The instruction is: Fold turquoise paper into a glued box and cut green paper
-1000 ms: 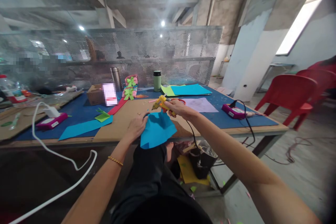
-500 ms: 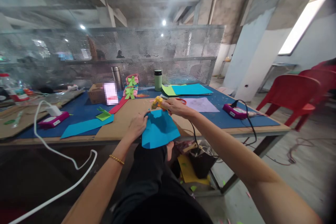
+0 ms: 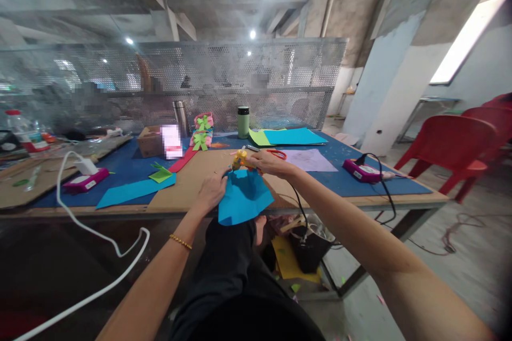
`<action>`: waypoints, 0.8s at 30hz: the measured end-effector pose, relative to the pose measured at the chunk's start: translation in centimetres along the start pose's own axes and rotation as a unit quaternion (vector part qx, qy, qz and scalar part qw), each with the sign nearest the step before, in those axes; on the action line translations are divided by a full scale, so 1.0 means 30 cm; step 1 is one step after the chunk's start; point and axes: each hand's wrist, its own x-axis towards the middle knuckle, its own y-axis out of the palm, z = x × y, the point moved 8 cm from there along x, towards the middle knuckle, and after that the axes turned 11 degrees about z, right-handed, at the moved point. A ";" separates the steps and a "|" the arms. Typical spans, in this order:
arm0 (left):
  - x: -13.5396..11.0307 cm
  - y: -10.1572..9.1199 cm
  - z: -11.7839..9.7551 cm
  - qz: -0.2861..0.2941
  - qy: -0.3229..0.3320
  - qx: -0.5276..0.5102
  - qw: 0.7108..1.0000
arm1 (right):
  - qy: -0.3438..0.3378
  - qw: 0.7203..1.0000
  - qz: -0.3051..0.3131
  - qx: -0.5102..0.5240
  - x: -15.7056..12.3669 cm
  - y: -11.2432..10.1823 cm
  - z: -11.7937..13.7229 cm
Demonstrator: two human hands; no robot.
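My right hand [image 3: 269,162] is closed around a yellow glue gun [image 3: 240,159], held over the top edge of a blue paper sheet [image 3: 246,200]. At the sheet's left edge, my left hand [image 3: 214,191] grips the paper, its fingertips close to the gun's nozzle. The sheet droops over the table's front edge above my lap, its surface bent. Beneath both hands lies a brown cardboard sheet [image 3: 176,197]. Scissors with red handles [image 3: 279,154] rest just beyond my right hand, partly hidden by it.
Left lie a blue paper strip [image 3: 136,191], green paper piece [image 3: 160,175] and purple power strip [image 3: 87,180]. A cardboard box [image 3: 150,142], phone [image 3: 172,142], steel flask [image 3: 181,117] and green bottle [image 3: 243,122] stand behind. Another purple power strip [image 3: 362,170] sits right; a black cord [image 3: 298,200] hangs in front.
The glue gun has tilted slightly and the blue sheet's top edge has bent beneath it. Both hands stay nearly in place; the whole view has shifted a little.
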 end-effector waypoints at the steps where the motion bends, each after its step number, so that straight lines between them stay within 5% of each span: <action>1: -0.001 0.000 0.000 0.000 -0.002 0.001 1.000 | -0.003 1.000 0.002 -0.002 0.003 0.001 0.001; 24: -0.001 -0.001 0.001 -0.001 0.001 -0.019 1.000 | 0.022 0.998 -0.011 -0.057 0.032 -0.014 0.001</action>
